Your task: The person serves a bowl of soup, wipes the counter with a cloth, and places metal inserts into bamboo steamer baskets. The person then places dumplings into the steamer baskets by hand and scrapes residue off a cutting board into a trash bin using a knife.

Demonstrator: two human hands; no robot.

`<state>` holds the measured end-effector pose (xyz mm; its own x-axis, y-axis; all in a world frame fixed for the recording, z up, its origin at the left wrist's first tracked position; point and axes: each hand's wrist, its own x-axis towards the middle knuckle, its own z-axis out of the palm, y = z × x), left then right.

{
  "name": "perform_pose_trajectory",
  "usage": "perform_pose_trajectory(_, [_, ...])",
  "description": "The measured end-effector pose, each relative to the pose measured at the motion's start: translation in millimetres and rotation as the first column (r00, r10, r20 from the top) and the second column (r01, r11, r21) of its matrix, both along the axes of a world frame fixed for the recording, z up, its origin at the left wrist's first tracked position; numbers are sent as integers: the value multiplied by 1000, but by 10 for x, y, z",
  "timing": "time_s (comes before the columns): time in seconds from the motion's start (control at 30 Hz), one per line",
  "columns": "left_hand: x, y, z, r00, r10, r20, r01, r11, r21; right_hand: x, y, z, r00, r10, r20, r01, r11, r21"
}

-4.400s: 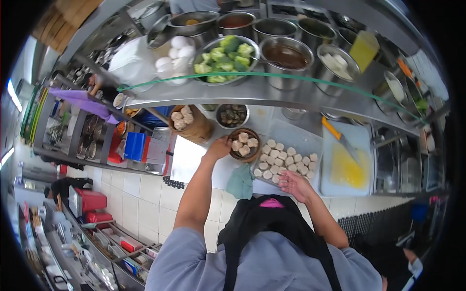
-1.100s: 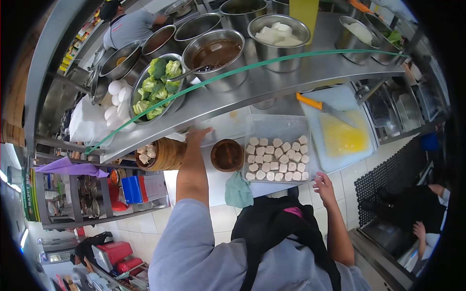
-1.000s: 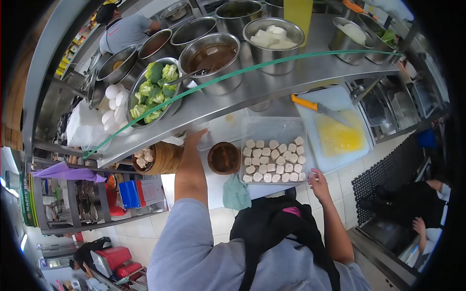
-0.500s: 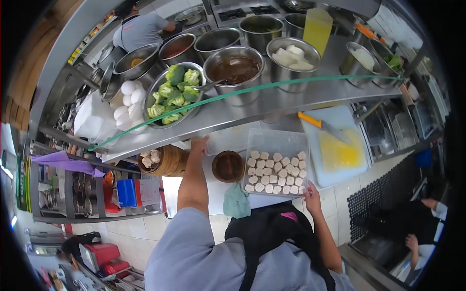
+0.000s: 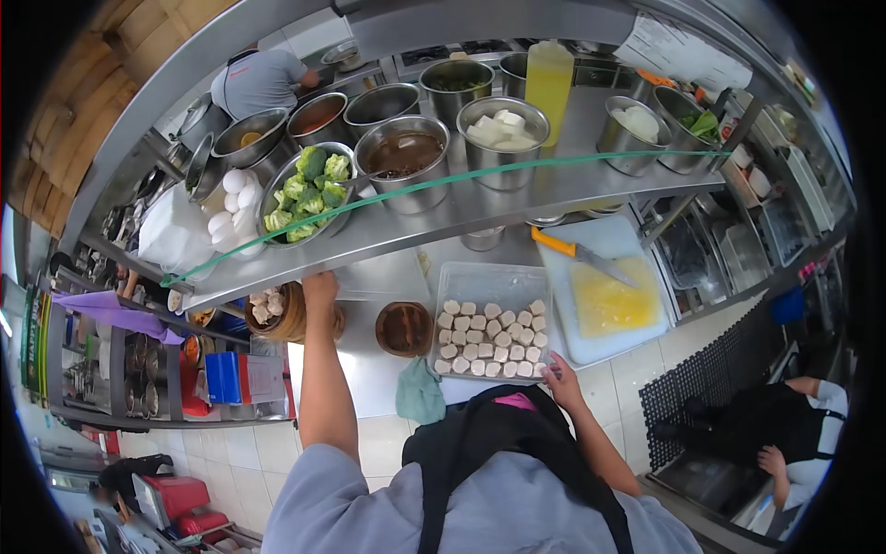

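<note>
My left hand (image 5: 320, 288) is under the shelf's front edge, beside a stack of bamboo steamers (image 5: 293, 312) with pale dumplings (image 5: 268, 306) in the top one; its fingers look curled, and what they hold, if anything, is hidden. My right hand (image 5: 559, 377) is at the lower right corner of a clear plastic tub (image 5: 489, 277), its fingers on the rim. Several rows of pale, blocky pieces (image 5: 493, 333) lie in the tub. Between the steamers and the tub stands a round brown steamer basket (image 5: 404, 330) without dumplings. A green cloth (image 5: 420, 391) lies at the counter's front edge.
An orange-handled knife (image 5: 581, 254) rests on a white cutting board (image 5: 603, 340) at the right. The steel shelf (image 5: 388, 232) above bears broccoli (image 5: 309, 192), eggs (image 5: 234, 202) and metal pots (image 5: 402, 164). One person (image 5: 258, 83) stands behind it, another (image 5: 784, 434) at the far right.
The dumplings that were in the middle basket are gone from it. My left hand has moved from that basket to beneath the shelf. My right hand has gone to the tub's corner.
</note>
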<state>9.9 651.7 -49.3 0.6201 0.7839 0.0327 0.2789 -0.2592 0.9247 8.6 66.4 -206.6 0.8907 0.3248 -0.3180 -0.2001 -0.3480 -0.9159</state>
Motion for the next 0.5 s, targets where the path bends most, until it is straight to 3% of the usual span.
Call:
perform_pose_trajectory(0.07, [-132,-306,411,995,80,-60,-79,997,26,25,-27,2,1000,7,-6,-7,1000,0])
perform_pose_trajectory(0.13, [-321,-631,674,992,-1,124,-13,994,113,49,-52,18,999,39,-27,-38,998,43])
perform_pose_trajectory(0.17, [-385,-739,690,992,3,122,-17,993,118,66,-61,31,999,44,-28,-42,998,48])
perform_pose_trajectory(0.23, [-560,-944,694,971,33,238,14,981,-194,94,-91,49,996,80,-36,-80,997,9])
perform_pose_trajectory(0.37, [-943,-1097,228,997,17,77,8,949,-315,207,-157,80,986,166,-10,-166,986,1])
perform_pose_trajectory(0.43, [-1086,-1483,239,997,-51,52,70,868,-492,290,-192,0,970,101,219,-83,992,-90])
perform_pose_trajectory(0.47, [-1165,-1673,184,997,-55,62,79,864,-498,309,-205,55,973,111,204,-95,992,-85])
perform_pose_trajectory(0.5, [-1232,-1843,119,996,-62,70,89,860,-503,372,-164,272,989,62,131,-68,997,42])
